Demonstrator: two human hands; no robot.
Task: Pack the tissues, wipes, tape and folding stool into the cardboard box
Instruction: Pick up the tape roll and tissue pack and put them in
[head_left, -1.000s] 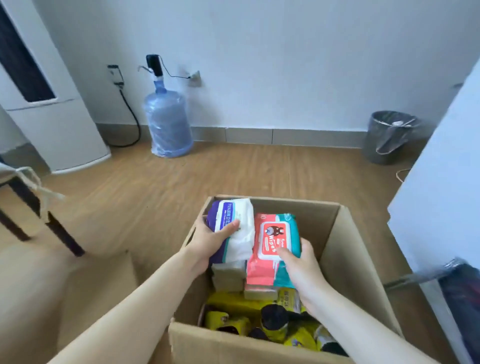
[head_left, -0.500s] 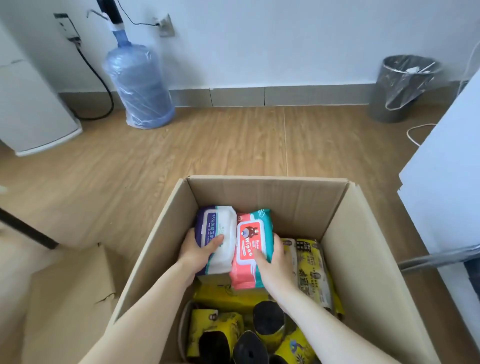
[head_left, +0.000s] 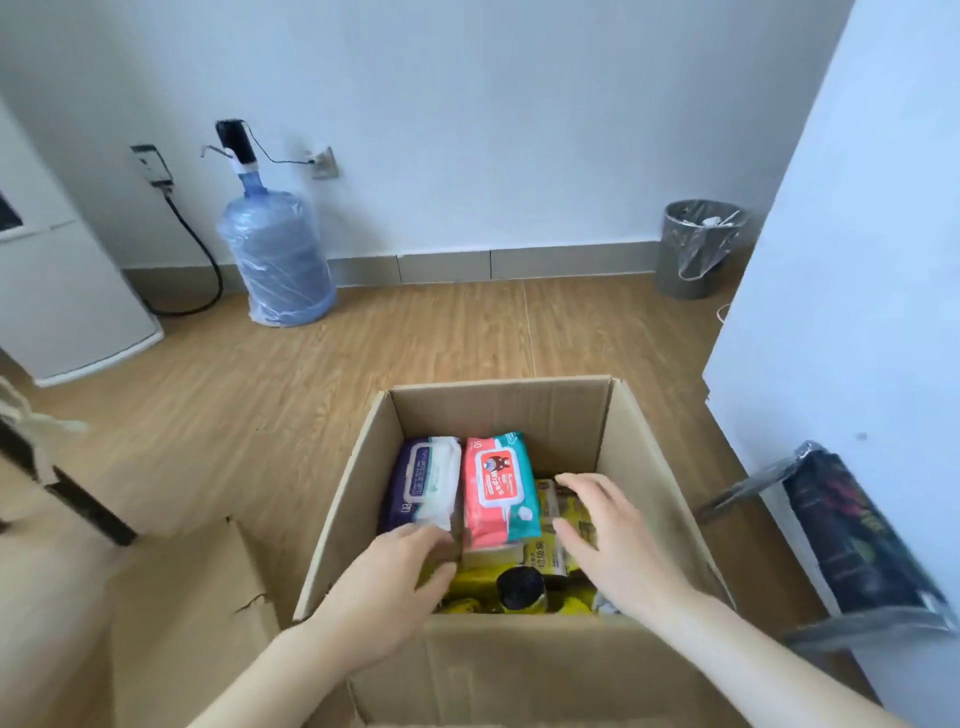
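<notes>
An open cardboard box (head_left: 649, 467) stands on the wooden floor in front of me. Inside, a purple-and-white wipes pack (head_left: 423, 480) and a red-and-teal wipes pack (head_left: 496, 488) lie side by side at the far left. Yellow tissue packs (head_left: 558, 545) and a dark roll (head_left: 519, 590) lie beneath and in front of them. My left hand (head_left: 384, 597) hovers open over the box's near left, just short of the purple pack. My right hand (head_left: 618, 545) is spread open over the yellow packs, holding nothing. A folded stool (head_left: 852, 551) with a dark patterned seat leans against white furniture at the right.
A blue water jug (head_left: 278, 254) with a pump stands by the far wall. A grey bin (head_left: 696, 247) with a plastic liner sits at the back right. A white appliance (head_left: 62, 291) is at the left. A box flap (head_left: 176, 623) lies at lower left.
Both hands have let go of the wipes packs, which now rest in the box. The hands have drawn back toward me with fingers spread.
</notes>
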